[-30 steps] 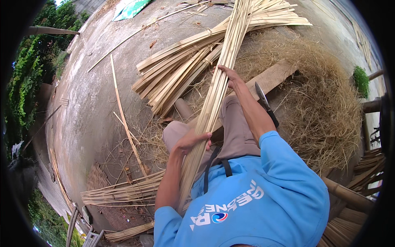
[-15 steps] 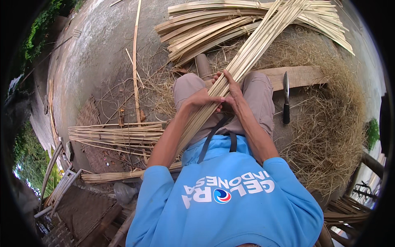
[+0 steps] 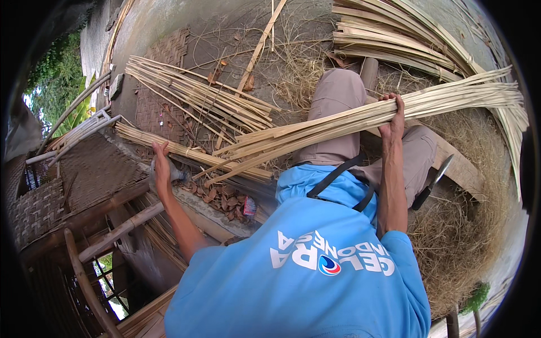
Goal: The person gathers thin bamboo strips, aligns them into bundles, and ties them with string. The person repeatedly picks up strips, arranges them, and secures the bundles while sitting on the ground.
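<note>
My right hand (image 3: 393,118) is closed around a thick bundle of pale bamboo strips (image 3: 332,127), which lies slantwise over my knees. The far end of these strips fans out to the right, and their near end hangs loose to the left. Stretched out to the left, my left hand (image 3: 162,169) has its fingers apart with nothing seen in them. It is beside a second, thinner bundle of bamboo strips (image 3: 194,153) and a clear plastic bottle (image 3: 179,174) on the ground. Loose bamboo strips (image 3: 191,93) lie spread out just beyond that.
A knife (image 3: 433,183) with a black handle rests by my right leg, next to a wooden board (image 3: 459,166). Tied bamboo bundles (image 3: 394,39) are at the far right. Fibre shavings (image 3: 456,231) heap up on the right. A woven bamboo seat (image 3: 93,180) stands at the left.
My left hand has let go of the strips and moved out to the left. My right hand still grips them, and the bundle has swung down to the right. The view has turned left.
</note>
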Action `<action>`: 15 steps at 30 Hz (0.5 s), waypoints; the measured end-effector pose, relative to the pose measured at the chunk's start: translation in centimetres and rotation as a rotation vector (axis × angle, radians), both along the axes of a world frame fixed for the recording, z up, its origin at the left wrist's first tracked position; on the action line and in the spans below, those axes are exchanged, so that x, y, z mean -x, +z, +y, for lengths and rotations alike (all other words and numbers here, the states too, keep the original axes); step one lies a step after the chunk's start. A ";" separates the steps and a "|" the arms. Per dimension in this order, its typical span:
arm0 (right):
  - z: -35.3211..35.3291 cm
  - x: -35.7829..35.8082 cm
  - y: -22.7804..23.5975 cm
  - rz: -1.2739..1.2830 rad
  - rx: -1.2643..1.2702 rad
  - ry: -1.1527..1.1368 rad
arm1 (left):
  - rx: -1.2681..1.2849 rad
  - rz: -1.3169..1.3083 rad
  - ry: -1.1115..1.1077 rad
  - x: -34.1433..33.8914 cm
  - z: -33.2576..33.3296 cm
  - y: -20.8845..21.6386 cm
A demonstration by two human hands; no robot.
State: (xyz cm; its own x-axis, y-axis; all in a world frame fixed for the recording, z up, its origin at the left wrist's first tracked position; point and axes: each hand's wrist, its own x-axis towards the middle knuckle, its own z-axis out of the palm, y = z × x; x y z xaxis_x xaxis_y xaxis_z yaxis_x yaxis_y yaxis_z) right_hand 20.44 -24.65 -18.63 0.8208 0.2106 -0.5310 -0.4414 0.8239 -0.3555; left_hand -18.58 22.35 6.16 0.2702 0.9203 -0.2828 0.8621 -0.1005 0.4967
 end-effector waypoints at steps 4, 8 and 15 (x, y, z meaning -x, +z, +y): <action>0.0 -0.5 -0.8 -0.005 -0.041 -0.020 | 0.398 -0.286 0.247 8.0 -0.9 -5.6; -0.4 -0.3 -0.6 -0.032 -0.049 0.002 | 0.824 -0.826 0.334 3.9 -6.6 -9.2; 0.3 0.3 0.3 -0.029 -0.007 -0.016 | 0.836 -0.930 0.152 -6.5 -12.7 -12.5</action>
